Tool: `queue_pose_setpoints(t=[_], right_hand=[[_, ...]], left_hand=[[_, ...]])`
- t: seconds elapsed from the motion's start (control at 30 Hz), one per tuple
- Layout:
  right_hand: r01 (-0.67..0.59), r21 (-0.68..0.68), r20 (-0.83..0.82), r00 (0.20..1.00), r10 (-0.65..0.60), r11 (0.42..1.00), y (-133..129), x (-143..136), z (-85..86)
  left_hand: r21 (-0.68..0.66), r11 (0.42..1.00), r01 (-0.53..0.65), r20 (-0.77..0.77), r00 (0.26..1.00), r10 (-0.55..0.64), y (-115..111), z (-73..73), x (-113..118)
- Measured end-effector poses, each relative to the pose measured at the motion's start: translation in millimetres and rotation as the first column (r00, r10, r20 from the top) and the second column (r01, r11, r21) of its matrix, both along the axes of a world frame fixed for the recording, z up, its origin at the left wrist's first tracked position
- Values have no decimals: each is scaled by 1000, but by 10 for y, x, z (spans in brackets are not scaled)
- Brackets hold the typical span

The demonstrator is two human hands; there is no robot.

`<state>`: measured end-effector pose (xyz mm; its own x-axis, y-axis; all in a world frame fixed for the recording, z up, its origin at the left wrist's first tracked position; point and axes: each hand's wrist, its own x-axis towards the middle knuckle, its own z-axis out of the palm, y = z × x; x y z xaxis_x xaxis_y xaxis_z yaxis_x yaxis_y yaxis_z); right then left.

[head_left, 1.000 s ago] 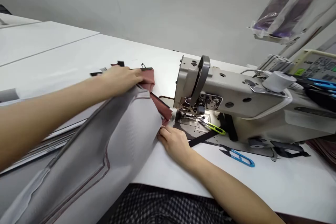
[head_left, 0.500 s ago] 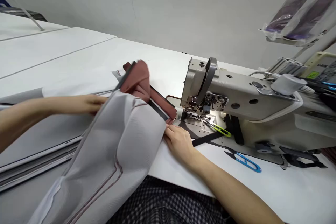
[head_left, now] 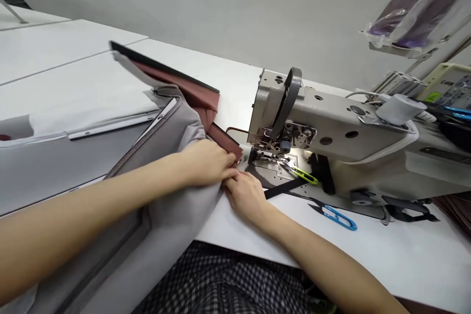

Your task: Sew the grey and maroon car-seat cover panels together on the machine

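Observation:
A large grey fabric cover [head_left: 172,225] with reddish-brown panels [head_left: 191,93] and black edge strips drapes over the white table toward my lap. My left hand [head_left: 209,162] reaches across the cover, its fingers closed on the fabric edge beside the other hand. Touching it on the right, my right hand [head_left: 246,194] pinches the same edge. Just ahead of both hands, a reddish-brown flap [head_left: 226,140] points toward the sewing machine [head_left: 287,108]. The fingertips are partly hidden where the hands meet.
Yellow-green thread snips [head_left: 303,174] lie on the machine bed, near a black strap [head_left: 285,188]. Blue thread snips [head_left: 336,217] rest on the white tabletop [head_left: 397,255]. A white thread cone [head_left: 399,108] sits on the machine, with bagged purple cones [head_left: 423,10] above.
My left hand has come over the cover from its far left side to meet my right hand. The reddish-brown panel has flopped back leftward, and the view has shifted slightly.

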<state>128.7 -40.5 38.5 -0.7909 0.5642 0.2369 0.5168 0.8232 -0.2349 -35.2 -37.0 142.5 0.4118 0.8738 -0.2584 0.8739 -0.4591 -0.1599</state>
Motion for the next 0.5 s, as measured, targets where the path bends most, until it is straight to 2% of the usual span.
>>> queue_pose_setpoints(t=[0.03,0.07,0.17,0.2,0.23,0.37,0.5], right_hand=[[0,0,-3,1000,0,1000,5,9,-3],[-1,0,-6,1000,1,1000,10,20,-4],[-12,-4,-14,1000,12,1000,31,74,12],[-14,-8,-17,1000,14,1000,39,99,23],[-15,-12,-19,1000,14,1000,46,127,34],[-10,-38,-36,999,8,999,75,288,76],[30,-70,-64,997,-35,997,148,505,81]], left_hand=[[50,998,-37,-20,999,38,13,-126,-62],[107,994,-28,-1,1000,29,42,-246,-143],[118,982,146,138,977,-162,156,-513,-322],[93,982,167,191,965,-182,190,-562,-329],[66,988,141,245,958,-153,217,-593,-306],[8,996,-85,370,926,76,290,-617,-65],[6,989,-148,381,915,135,400,-611,171]])
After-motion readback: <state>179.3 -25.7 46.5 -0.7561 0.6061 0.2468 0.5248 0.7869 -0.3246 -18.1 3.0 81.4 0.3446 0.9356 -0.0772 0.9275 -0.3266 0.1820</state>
